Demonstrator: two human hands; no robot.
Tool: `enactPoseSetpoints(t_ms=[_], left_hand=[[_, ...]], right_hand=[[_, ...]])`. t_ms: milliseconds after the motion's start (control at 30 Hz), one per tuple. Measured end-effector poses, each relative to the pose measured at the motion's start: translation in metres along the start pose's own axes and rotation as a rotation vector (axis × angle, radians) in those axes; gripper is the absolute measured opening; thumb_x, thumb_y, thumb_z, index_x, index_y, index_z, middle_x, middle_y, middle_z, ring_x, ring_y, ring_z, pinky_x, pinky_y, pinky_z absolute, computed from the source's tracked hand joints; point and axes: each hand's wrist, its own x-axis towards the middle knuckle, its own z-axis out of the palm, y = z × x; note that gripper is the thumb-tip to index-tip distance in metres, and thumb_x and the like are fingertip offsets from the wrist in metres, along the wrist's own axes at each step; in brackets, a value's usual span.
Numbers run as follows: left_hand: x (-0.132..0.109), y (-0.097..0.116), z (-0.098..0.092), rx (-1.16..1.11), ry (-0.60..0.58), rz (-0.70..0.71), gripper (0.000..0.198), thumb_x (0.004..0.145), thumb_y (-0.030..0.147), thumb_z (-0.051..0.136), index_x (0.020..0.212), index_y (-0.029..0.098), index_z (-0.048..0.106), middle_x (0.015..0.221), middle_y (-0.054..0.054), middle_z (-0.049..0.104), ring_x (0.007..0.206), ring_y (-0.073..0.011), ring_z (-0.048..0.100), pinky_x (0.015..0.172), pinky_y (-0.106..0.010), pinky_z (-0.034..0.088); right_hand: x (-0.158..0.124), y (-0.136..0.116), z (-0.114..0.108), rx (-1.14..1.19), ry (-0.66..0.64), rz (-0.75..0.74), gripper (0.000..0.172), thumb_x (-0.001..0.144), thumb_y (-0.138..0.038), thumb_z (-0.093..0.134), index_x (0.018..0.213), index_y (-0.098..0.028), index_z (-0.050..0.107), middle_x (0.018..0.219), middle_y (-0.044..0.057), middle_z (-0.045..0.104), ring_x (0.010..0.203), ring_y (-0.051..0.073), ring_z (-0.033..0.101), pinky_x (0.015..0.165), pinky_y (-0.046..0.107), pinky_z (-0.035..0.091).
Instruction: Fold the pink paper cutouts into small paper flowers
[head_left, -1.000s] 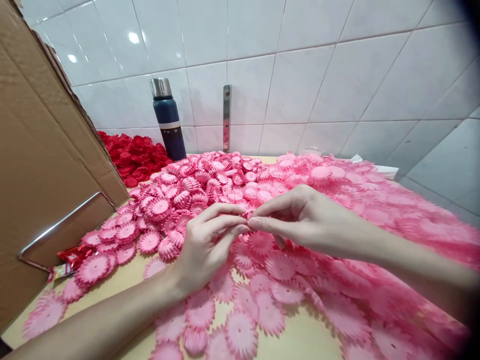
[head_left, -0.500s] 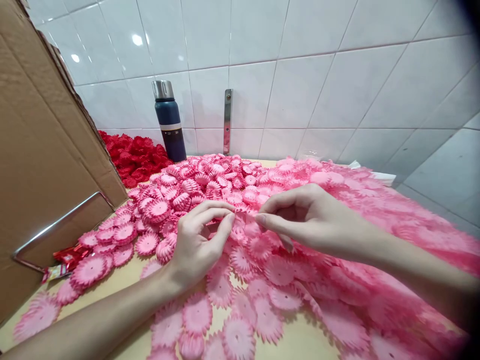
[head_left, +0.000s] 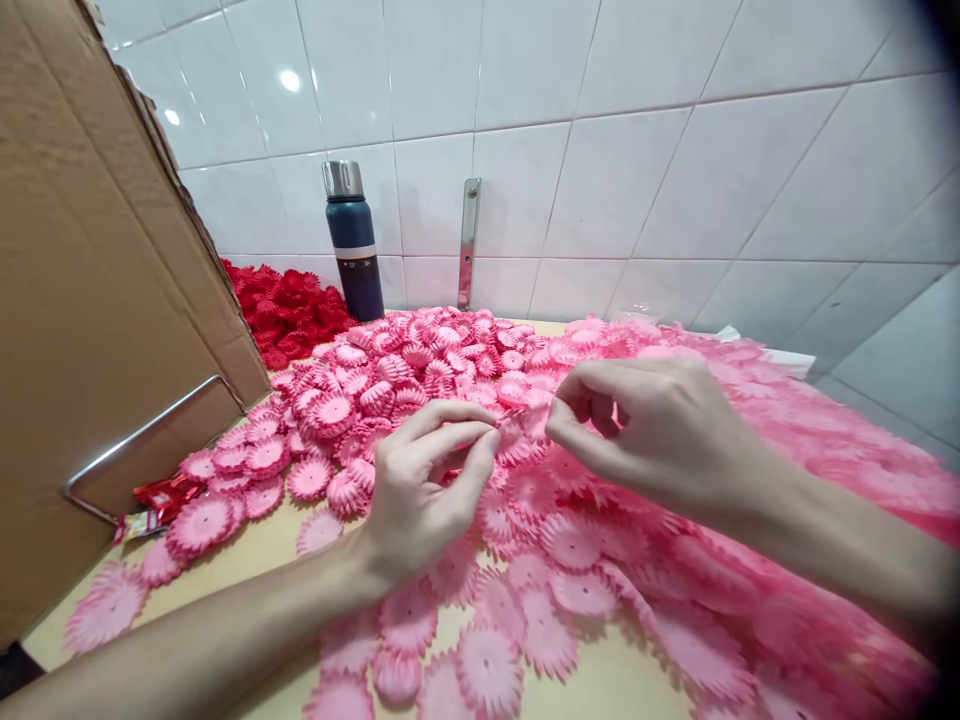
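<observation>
Pink scalloped discs (head_left: 489, 668) with small centre holes lie loose and in stacks across the pale table. Above the middle of the heap, my left hand (head_left: 435, 480) has its thumb and index fingertip pinched together; what lies between them is too small to make out. To its right, my right hand (head_left: 645, 425) is closed in a pinch at the edge of a thin pink piece (head_left: 529, 420) between the hands. That piece blends into the discs behind it, so its outline is unclear.
A cardboard box (head_left: 112, 330) with a metal wire handle (head_left: 150, 430) stands at the left, red wrappers (head_left: 169, 495) beside it. Behind are red discs (head_left: 289, 310), a dark blue bottle (head_left: 355, 245), a metal strip (head_left: 469, 243) and the tiled wall (head_left: 525, 70).
My right hand has moved right, widening the gap from my left hand, which stays pinched. The whole view has shifted slightly, so the background sits further right.
</observation>
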Motion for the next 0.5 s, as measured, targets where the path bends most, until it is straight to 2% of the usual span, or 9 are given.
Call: enactPoseSetpoints(t_ms=[133,367,500], left_hand=[[0.000,-0.001,-0.002,-0.022,0.000,-0.033,0.011,0.083,0.008,0.062,0.082,0.014,0.071,0.089,-0.008,0.068,0.081,-0.0150,0.066,0.059,-0.023,0.059],[0.000,-0.002,-0.003,-0.052,-0.040,-0.037,0.010,0.083,0.010,0.063,0.084,0.014,0.072,0.091,-0.010,0.068,0.081,-0.0157,0.067,0.060,-0.023,0.060],[0.000,-0.003,-0.004,0.002,-0.052,0.006,0.011,0.084,0.010,0.062,0.085,0.015,0.072,0.090,-0.010,0.069,0.081,-0.0164,0.067,0.065,-0.027,0.060]], right_hand=[[0.001,-0.005,0.000,0.160,-0.061,0.033,0.018,0.080,-0.015,0.051,0.063,-0.018,0.056,0.051,-0.001,0.054,0.043,0.010,0.046,0.045,0.025,0.035],[-0.004,-0.010,0.007,0.153,-0.089,0.002,0.025,0.088,-0.030,0.054,0.066,-0.019,0.049,0.055,-0.001,0.054,0.045,0.011,0.047,0.043,0.025,0.035],[-0.004,-0.013,0.006,0.217,-0.134,0.089,0.026,0.086,-0.028,0.055,0.062,-0.019,0.051,0.051,-0.001,0.054,0.043,0.010,0.047,0.042,0.024,0.035]])
